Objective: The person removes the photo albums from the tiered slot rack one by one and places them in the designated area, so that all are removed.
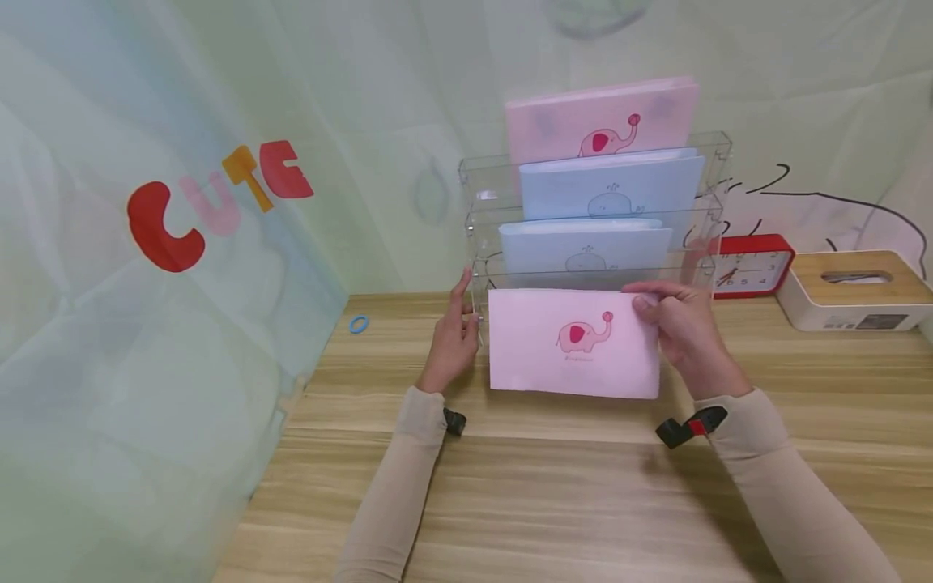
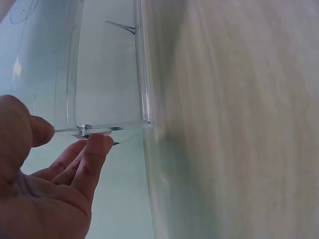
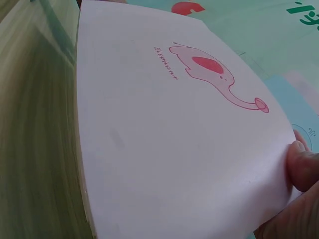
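My right hand [image 1: 688, 328] pinches the top right corner of a pink booklet [image 1: 528, 344], thumb in front. The booklet bears an elephant drawing and stands in front of a clear acrylic tiered rack [image 1: 484, 182]. In the right wrist view, the booklet's cover [image 3: 149, 149] bows slightly near the thumb [image 3: 301, 164]. My left hand [image 1: 452, 344] touches the rack's left side, its fingers fairly straight against the end panel in the left wrist view. Two blue whale booklets [image 1: 539, 247] and another pink elephant booklet [image 1: 539, 134] stand in the tiers behind.
Right of the rack are a red clock [image 1: 758, 263] and a white tissue box [image 1: 824, 316] with a wooden top. A blue ring [image 1: 359, 324] lies at the left on the wooden table [image 1: 554, 502]. A pale curtain [image 1: 379, 121] with coloured letters hangs behind and at the left.
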